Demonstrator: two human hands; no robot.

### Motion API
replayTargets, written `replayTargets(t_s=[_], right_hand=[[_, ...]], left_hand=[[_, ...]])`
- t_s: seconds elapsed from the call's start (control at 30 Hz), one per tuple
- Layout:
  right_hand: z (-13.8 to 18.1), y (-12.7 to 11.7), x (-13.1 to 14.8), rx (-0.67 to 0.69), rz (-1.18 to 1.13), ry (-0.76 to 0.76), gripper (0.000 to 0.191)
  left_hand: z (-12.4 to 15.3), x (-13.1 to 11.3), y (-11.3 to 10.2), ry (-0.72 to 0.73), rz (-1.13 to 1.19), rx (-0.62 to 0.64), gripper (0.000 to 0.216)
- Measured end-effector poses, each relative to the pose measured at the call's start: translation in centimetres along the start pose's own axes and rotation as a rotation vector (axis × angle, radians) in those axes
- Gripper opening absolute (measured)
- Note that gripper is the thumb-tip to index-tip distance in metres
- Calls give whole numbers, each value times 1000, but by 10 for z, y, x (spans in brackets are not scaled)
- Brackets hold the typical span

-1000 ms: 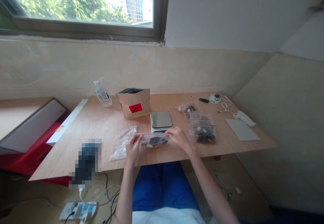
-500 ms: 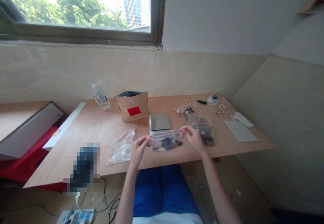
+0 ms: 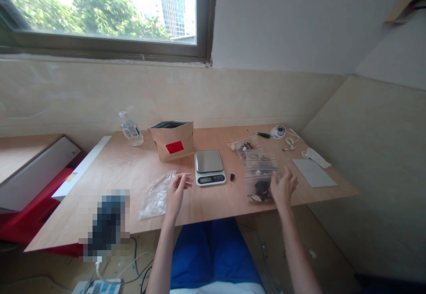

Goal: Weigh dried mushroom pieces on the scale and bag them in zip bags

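My left hand hovers at the right edge of a crumpled clear plastic bag, its fingers loosely bent with nothing in them. Beside a zip bag of dark dried pieces is my right hand, fingers apart; whether the thumb touches the bag's edge I cannot tell. That bag lies over the lower part of other zip bags. Between the hands stands a digital kitchen scale with a bare metal plate. A small dark piece lies right of the scale.
A brown paper pouch with a red label stands open behind the scale, near a water bottle. At the back right are a screwdriver, a white dome camera and a white sheet. A pixelated dark object is at the front left.
The zip bag both hands held stretched before the scale now lies on the right pile, released. My right hand moved right, my left slightly left. The scale's display and a small dark piece are uncovered.
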State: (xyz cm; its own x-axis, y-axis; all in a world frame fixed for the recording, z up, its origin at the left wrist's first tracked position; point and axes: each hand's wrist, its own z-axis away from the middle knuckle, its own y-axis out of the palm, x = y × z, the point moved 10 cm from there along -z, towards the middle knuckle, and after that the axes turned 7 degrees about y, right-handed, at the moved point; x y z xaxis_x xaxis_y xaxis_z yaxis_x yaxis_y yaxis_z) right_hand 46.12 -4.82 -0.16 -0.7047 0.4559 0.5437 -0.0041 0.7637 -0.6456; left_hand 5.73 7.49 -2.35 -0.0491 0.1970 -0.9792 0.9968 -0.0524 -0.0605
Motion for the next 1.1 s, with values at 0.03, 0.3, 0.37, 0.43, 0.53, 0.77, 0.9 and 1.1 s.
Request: replayTargets(t_s=[0.03, 0.3, 0.37, 0.43, 0.53, 0.77, 0.9, 1.1], right_hand=[[18, -2, 10, -37, 5, -17, 51], [73, 43, 19, 45, 155, -12, 57], [61, 53, 14, 65, 164, -15, 57], [50, 55, 17, 55, 157, -28, 55], [51, 57, 44, 78, 102, -144, 47], [104, 104, 104, 558, -20, -480, 32], [95, 113, 99, 613, -150, -384, 31], [64, 121, 138, 562, -383, -271, 31]], left_hand=[[-3, -1, -7, 15, -25, -43, 38], [-35, -61, -65, 253, -286, -452, 32], [-45, -88, -78, 366, -356, -586, 32], [-58, -111, -85, 437, -434, -671, 33], [-80, -133, -89, 453, -579, -738, 37], [-126, -133, -81, 337, -716, -655, 33], [-125, -124, -76, 333, -686, -557, 25], [-89, -120, -76, 291, -585, -473, 22]])
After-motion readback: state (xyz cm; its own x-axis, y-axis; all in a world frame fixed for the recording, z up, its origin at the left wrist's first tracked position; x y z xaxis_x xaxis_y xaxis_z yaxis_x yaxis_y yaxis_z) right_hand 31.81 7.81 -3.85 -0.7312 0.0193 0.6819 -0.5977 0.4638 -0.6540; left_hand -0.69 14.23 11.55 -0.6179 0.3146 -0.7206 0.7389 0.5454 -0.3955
